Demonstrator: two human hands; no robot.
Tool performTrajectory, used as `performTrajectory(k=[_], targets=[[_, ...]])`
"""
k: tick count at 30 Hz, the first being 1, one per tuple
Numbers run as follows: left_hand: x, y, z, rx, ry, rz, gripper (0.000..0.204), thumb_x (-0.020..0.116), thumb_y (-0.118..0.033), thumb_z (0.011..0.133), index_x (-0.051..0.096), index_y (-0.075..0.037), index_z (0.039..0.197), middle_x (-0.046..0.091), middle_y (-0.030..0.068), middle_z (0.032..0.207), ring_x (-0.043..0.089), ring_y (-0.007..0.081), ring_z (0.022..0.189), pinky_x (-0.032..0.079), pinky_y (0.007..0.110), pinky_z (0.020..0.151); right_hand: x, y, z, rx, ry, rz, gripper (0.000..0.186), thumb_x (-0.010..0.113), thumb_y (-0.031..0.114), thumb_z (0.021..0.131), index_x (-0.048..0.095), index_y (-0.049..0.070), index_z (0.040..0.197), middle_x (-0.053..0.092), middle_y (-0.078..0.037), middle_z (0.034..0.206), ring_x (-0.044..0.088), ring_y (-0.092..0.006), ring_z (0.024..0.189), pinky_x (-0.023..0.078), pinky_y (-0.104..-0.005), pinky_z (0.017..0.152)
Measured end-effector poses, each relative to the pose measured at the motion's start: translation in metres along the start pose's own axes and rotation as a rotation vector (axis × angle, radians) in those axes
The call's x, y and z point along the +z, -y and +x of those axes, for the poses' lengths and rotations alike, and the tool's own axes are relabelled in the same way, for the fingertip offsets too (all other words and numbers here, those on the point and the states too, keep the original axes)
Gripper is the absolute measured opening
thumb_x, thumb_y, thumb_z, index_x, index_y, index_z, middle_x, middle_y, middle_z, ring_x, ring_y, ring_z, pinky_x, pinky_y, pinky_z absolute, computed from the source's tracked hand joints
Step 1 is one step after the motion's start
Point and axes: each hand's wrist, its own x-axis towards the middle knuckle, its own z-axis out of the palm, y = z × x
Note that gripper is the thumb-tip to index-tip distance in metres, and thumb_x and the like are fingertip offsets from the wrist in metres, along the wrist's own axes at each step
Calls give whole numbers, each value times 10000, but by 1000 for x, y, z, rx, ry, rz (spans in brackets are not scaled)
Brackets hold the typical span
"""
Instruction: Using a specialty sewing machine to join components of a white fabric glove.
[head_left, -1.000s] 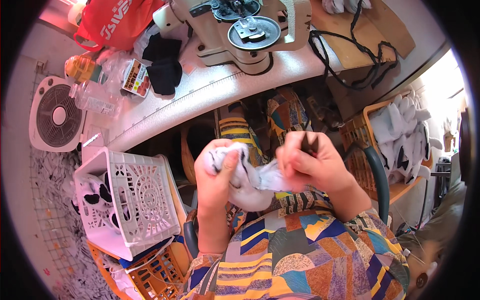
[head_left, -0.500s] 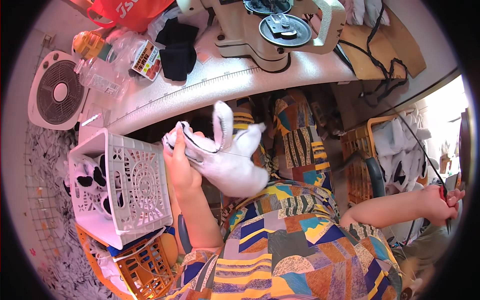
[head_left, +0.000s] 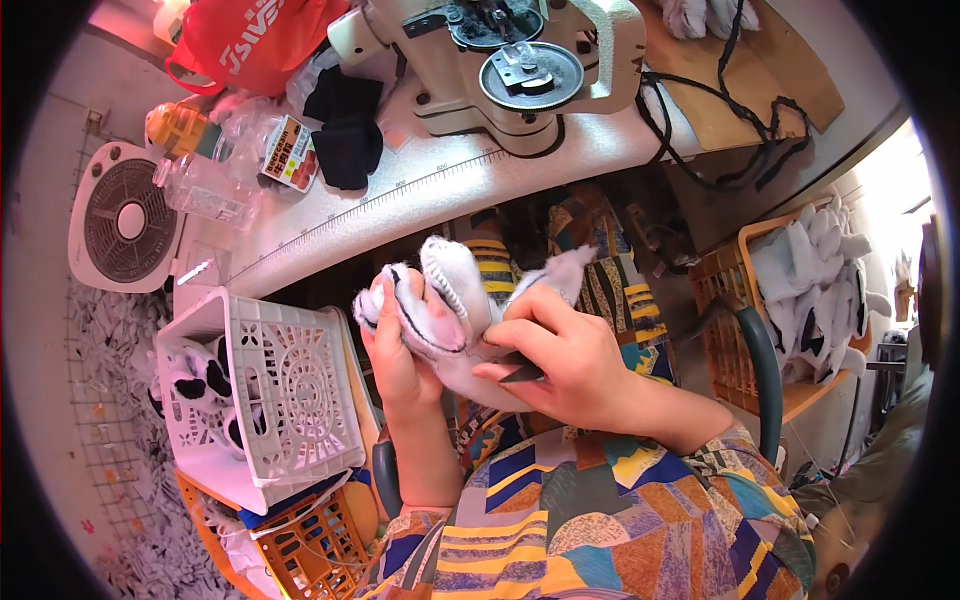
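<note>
A white plush piece with black seam lines and floppy ear-like parts (head_left: 455,285) is held over my lap, below the table edge. My left hand (head_left: 400,345) is closed around its left end, thumb on top. Against its right side, my right hand (head_left: 565,355) has its thumb and forefinger pinched together at the fabric. From under the fingers of the right hand a dark pointed blade (head_left: 522,373) sticks out; the rest of that tool is hidden in the palm. Whether a needle sits in the pinch is too small to tell.
A sewing machine (head_left: 500,85) stands on the white table (head_left: 400,205). At left are a white plastic crate (head_left: 300,390) with plush pieces, an orange basket (head_left: 310,535) and a fan (head_left: 128,220). An orange basket (head_left: 735,320) of white pieces and a chair armrest (head_left: 762,375) are at right.
My right hand has come in from far out at the right to the plush piece. My left hand has shifted slightly right with the piece, and the whole view has turned a little.
</note>
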Motion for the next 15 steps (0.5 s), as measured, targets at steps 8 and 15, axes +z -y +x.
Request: performTrajectory(k=[8, 15], targets=[[-5, 4, 2, 46, 140, -54, 120, 443, -190, 1017, 456, -81, 969, 474, 25, 841, 475, 101, 736, 421, 246, 661, -2, -4, -8, -40, -4, 24, 342, 738, 36, 638, 601, 72, 949, 539, -68, 912, 634, -256, 709, 516, -348, 580], [-12, 1, 2, 80, 277, -104, 250, 419, -222, 1014, 471, -55, 1192, 555, 91, 1088, 556, 195, 962, 455, 349, 863, -16, 5, -7, 23, 0, 53, 314, 729, 232, 778, 567, 33, 959, 539, -108, 903, 615, -278, 740, 503, -338, 578]])
